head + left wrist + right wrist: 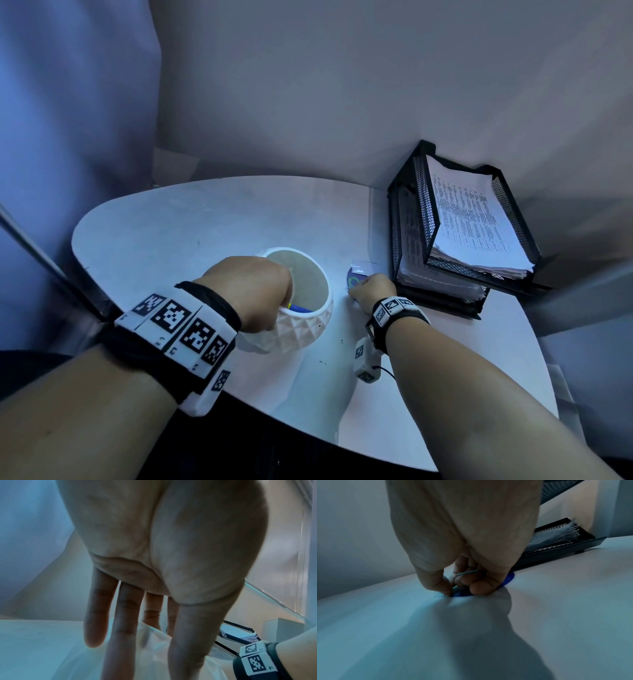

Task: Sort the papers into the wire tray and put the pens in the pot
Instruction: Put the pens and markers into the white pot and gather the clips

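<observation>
A white faceted pot [308, 329] stands mid-table with a blue pen [301, 309] lying inside. My left hand [253, 284] reaches over its near-left rim; the left wrist view shows the fingers [125, 615] straight, pointing down at the pot [154, 649], holding nothing that I can see. Right of the pot my right hand [370, 291] curls down on a small blue round object [354, 275] on the table. In the right wrist view its thumb and fingers [476, 586] pinch a thin green strand over that blue object [509, 578]. The black two-tier wire tray [428, 222] holds printed papers [476, 219].
The white round table [171, 222] sits in a corner of grey walls, with the tray against the right wall. A small white slip [364, 264] lies just behind the blue object. A dark slanted bar [34, 246] runs past the table's left edge.
</observation>
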